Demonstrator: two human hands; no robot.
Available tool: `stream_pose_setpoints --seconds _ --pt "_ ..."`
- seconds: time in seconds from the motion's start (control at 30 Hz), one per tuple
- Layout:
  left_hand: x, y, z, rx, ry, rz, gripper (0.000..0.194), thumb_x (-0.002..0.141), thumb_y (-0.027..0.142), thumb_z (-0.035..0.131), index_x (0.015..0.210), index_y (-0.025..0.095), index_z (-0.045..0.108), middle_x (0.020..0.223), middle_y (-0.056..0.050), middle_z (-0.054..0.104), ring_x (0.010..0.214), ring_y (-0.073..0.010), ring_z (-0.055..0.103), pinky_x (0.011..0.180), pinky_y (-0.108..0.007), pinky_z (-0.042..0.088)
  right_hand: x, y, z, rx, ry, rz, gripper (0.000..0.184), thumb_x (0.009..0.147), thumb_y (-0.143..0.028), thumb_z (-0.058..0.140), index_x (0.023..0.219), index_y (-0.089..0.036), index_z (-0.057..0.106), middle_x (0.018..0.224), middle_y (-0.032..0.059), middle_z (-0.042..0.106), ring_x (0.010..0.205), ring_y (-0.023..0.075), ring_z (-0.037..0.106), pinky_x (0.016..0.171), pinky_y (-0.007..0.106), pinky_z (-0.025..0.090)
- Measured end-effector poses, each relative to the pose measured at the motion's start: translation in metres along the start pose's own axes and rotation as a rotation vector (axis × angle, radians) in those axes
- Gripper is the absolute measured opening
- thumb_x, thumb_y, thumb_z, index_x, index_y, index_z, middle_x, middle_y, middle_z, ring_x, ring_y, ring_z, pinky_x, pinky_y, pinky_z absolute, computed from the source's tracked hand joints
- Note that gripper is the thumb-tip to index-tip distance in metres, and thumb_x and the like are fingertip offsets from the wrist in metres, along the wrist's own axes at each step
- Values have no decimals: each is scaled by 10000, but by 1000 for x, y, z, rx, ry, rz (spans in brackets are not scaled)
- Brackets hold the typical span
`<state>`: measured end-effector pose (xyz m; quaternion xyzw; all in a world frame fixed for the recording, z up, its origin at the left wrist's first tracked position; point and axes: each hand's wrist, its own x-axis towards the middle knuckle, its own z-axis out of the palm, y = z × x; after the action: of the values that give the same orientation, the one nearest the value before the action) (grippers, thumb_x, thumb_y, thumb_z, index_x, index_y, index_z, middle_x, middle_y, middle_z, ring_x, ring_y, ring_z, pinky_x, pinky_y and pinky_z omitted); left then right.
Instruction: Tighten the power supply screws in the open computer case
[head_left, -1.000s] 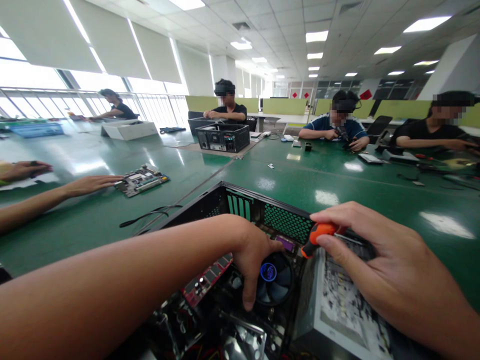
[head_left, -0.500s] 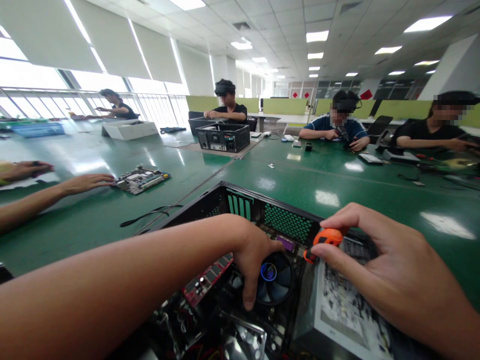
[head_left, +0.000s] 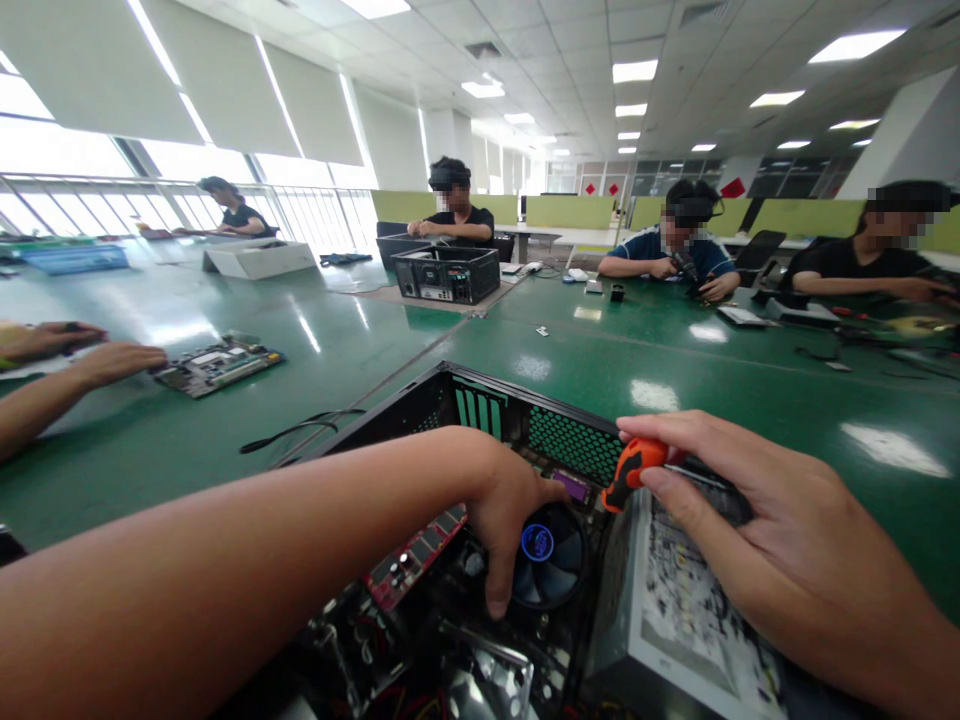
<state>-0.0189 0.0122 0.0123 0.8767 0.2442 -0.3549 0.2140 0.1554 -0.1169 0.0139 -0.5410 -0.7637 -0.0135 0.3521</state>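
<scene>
My left hand (head_left: 517,520) reaches into an open black computer case (head_left: 480,378). Its thumb and a finger curve around the left side of a CPU fan (head_left: 559,560) with a blue-ringed hub; the other fingers are hidden. Between the thumb and fingers of my right hand (head_left: 757,520) is the orange and black handle of a screwdriver (head_left: 634,472), tilted above the case's right side. I cannot make out its tip. Below this hand lies a metal power supply box (head_left: 675,640) with a worn label. A red circuit card (head_left: 409,570) sits left of the fan, partly behind my forearm.
On the green table (head_left: 360,370), a co-worker's hand (head_left: 120,360) is at a motherboard (head_left: 221,365) to the left. Black cables (head_left: 292,430) lie beside my case. Farther back stand another computer case (head_left: 446,275) and a white box (head_left: 259,258), with several people seated around.
The screwdriver handle in my right hand has turned back and forth with the fingers. My left hand stays put. At left, the co-worker's hand and the motherboard have shifted left.
</scene>
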Motion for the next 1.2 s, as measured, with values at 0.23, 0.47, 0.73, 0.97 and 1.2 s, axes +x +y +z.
stream_pose_setpoints --seconds 0.23,0.47,0.73,0.97,1.2 --pt "-3 -15 -9 -13 -85 91 1077 460 159 639 1432 228 179 1349 -104 457 1144 -296 503 880 -357 447 -3 1 2 1 -47 8 328 885 -239 451 1200 -295 521 1133 1 622 994 157 600 805 266 494" --pt "-5 -18 -13 -18 -44 79 1101 399 201 708 1407 256 267 1346 -90 469 1181 -313 469 911 -368 429 -3 0 0 15 -22 -13 313 885 -234 447 1181 -294 529 1101 -4 637 979 150 609 805 260 492" --pt "-11 -9 -10 -140 -20 112 968 431 316 735 1335 267 393 1281 -24 539 1168 -262 490 988 -348 368 -1 -2 0 30 -4 -1 181 832 -291 558 1012 -273 575 942 -6 646 840 152 619 703 260 477" --pt "-5 -1 -3 -1 88 163 1106 403 392 763 1392 221 298 1399 -71 403 1236 -314 409 1020 -381 328 3 -3 0 35 -52 47 155 812 -376 582 896 -246 575 854 10 626 760 174 600 640 285 461" --pt "-2 3 0 -1 99 184 1052 399 290 765 1362 206 350 1384 -65 421 1254 -303 385 1044 -367 293 2 -2 2 24 -39 26 217 861 -278 505 1071 -282 558 999 2 637 895 166 620 737 271 482"
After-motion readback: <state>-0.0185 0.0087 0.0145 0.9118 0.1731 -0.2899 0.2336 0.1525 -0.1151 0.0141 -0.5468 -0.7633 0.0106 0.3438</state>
